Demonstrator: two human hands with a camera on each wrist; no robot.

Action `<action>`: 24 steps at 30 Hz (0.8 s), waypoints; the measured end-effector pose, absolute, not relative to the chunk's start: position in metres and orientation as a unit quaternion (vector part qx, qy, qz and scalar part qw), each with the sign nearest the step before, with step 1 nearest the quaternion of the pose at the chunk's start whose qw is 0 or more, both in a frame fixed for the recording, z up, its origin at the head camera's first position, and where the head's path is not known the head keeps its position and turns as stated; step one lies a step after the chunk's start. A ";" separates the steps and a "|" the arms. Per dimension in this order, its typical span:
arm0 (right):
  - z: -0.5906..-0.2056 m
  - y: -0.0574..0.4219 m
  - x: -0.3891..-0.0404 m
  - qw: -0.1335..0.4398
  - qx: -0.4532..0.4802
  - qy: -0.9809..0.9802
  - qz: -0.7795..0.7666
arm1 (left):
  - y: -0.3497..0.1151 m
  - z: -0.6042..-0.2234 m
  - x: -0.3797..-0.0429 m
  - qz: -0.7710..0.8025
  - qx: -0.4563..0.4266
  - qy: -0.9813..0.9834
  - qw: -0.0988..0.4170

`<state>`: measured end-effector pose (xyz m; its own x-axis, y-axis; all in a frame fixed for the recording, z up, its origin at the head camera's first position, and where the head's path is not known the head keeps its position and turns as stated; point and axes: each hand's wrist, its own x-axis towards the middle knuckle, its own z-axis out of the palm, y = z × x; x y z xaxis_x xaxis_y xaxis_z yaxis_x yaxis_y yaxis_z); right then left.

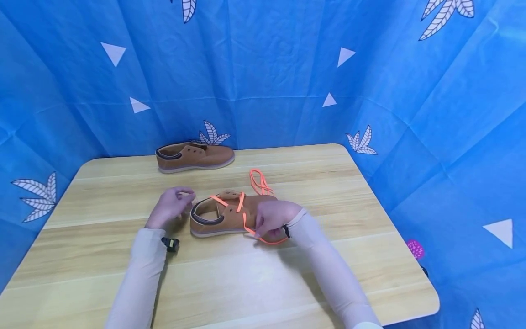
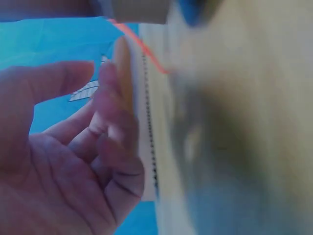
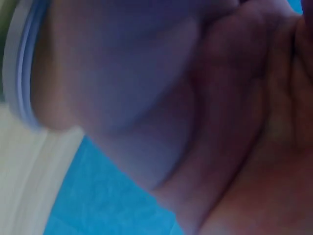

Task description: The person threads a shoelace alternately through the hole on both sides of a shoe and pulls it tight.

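A blue cloth backdrop [image 1: 263, 59], printed with white triangles and leaves, hangs behind a pale wooden table [image 1: 230, 283]. Near the middle of the tabletop sits a brown shoe [image 1: 230, 222], upright, toe pointing right. A second brown shoe [image 1: 205, 159] (no lace in its eyelets) stands at the far edge, also toe right. The right hand [image 1: 276, 217] is over the front shoe's toe end, thumb and fingers pinching an orange lace [image 1: 240, 202]. The left hand [image 1: 170, 205] is just beside the heel, fingers loosely bent, gripping nothing. The lace crosses the shoe's opening, with a loop lying beyond it.
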<state>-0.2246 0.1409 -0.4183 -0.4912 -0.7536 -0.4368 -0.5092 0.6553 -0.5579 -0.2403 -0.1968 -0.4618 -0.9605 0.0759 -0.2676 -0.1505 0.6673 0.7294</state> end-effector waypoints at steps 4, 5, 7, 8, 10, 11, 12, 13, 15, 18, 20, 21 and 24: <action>-0.424 0.135 -0.223 0.328 -0.378 0.851 -0.158 | -0.195 -0.447 -0.237 0.414 -0.015 0.906 0.090; -0.426 0.133 -0.224 0.324 -0.382 0.852 -0.152 | -0.194 -0.444 -0.237 0.418 -0.010 0.905 0.076; -0.430 0.132 -0.227 0.315 -0.391 0.853 -0.146 | -0.191 -0.438 -0.235 0.426 -0.004 0.903 0.054; -0.431 0.132 -0.228 0.310 -0.400 0.850 -0.148 | -0.188 -0.435 -0.233 0.430 -0.001 0.902 0.043; -0.433 0.134 -0.232 0.293 -0.427 0.841 -0.158 | -0.182 -0.428 -0.230 0.436 0.006 0.900 0.017; -0.432 0.137 -0.234 0.286 -0.440 0.835 -0.167 | -0.178 -0.424 -0.228 0.437 0.008 0.899 0.004; -0.430 0.140 -0.236 0.282 -0.454 0.826 -0.180 | -0.174 -0.420 -0.226 0.439 0.010 0.898 -0.006; -0.428 0.144 -0.237 0.280 -0.464 0.818 -0.193 | -0.170 -0.416 -0.224 0.441 0.015 0.897 -0.017; -0.422 0.152 -0.239 0.283 -0.463 0.811 -0.220 | -0.160 -0.408 -0.219 0.444 0.023 0.895 -0.030; -0.414 0.161 -0.241 0.299 -0.434 0.811 -0.254 | -0.145 -0.400 -0.214 0.444 0.042 0.895 -0.033; -0.409 0.166 -0.241 0.302 -0.414 0.815 -0.269 | -0.137 -0.399 -0.213 0.441 0.057 0.895 -0.028; -0.406 0.168 -0.241 0.304 -0.407 0.814 -0.281 | -0.134 -0.399 -0.213 0.441 0.064 0.895 -0.025; -0.401 0.174 -0.240 0.316 -0.389 0.797 -0.338 | -0.127 -0.402 -0.215 0.432 0.086 0.897 -0.022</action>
<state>-0.2399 0.1740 -0.4010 -0.4981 -0.8331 -0.2404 -0.4067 0.4693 -0.7838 -0.2146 -0.1265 -0.4024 -0.9844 0.1349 0.1126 0.1721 0.6115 0.7723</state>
